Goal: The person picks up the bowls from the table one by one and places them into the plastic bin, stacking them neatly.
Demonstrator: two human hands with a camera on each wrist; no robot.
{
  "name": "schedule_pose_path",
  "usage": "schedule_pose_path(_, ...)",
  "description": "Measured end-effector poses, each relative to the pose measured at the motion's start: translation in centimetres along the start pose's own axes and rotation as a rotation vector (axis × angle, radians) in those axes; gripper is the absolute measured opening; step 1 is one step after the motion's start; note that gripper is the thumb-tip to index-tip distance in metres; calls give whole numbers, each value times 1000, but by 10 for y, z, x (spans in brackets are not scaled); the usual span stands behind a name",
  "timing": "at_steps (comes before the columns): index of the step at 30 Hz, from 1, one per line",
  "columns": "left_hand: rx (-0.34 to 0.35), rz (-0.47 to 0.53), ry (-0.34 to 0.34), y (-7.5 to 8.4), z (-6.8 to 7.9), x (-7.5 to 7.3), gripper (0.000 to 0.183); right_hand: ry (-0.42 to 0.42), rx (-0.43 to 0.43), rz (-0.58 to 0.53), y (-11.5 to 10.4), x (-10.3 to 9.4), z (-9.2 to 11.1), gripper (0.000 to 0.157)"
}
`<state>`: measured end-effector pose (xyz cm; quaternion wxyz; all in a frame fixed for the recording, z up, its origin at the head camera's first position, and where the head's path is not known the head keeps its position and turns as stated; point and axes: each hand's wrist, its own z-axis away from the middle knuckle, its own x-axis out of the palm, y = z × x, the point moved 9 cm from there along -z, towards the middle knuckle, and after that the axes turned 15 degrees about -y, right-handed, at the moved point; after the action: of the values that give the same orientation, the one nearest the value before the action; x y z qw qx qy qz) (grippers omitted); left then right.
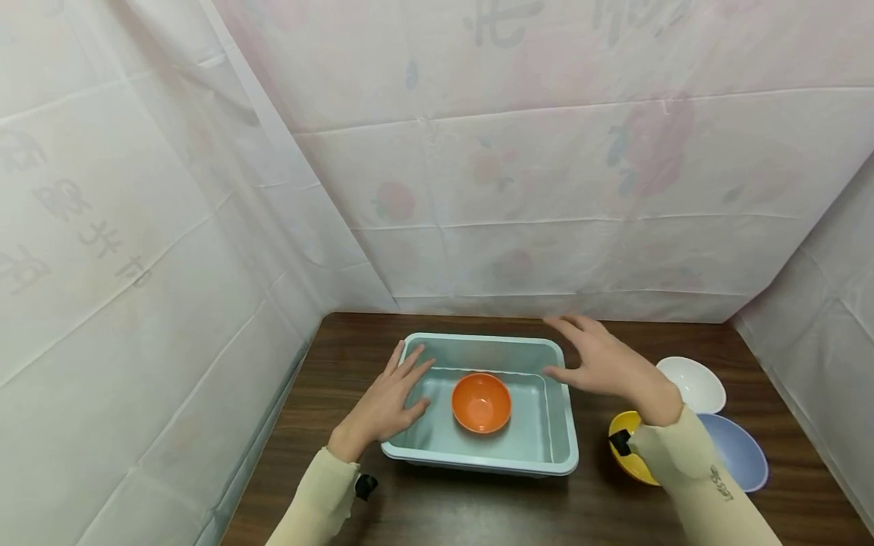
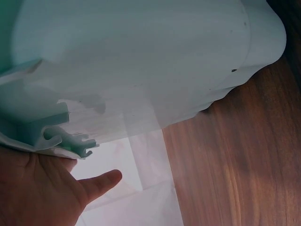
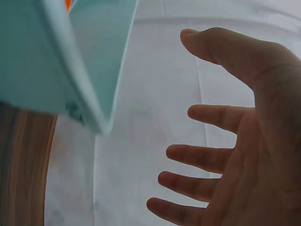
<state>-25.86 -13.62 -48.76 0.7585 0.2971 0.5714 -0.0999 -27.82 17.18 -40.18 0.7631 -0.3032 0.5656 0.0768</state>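
Observation:
A pale blue-green rectangular basin (image 1: 478, 459) stands on the table, and an orange bowl (image 1: 481, 403) sits upright on its floor. My left hand (image 1: 382, 406) is at the basin's left side with its fingers spread. From the left wrist view, the left hand (image 2: 37, 193) appears close beside the basin's outer wall (image 2: 141, 61); whether it touches the rim I cannot tell. By the basin's right side is my right hand (image 1: 608, 360), fingers spread and holding nothing. The right wrist view shows that right hand (image 3: 244, 141) apart from the basin's corner (image 3: 101, 117).
Right of the basin are a yellow bowl (image 1: 624, 422), a white bowl (image 1: 696, 385) and a blue-violet bowl (image 1: 740, 455). My right forearm partly covers the yellow and blue-violet ones. White printed sheets (image 1: 546, 174) hang behind and beside the dark wooden table (image 1: 451, 508).

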Motion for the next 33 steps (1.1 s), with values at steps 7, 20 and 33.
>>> schedule_pose_path(7, 11, 15, 0, 4, -1, 2, 66, 93, 24, 84, 27, -8, 21, 81)
schedule_pose_path(20, 4, 10, 5, 2, 2, 0, 66, 99, 108, 25, 70, -12, 41, 90)
schedule_pose_path(33, 5, 14, 13, 0, 6, -1, 66, 110, 199, -29, 125, 0, 54, 97)
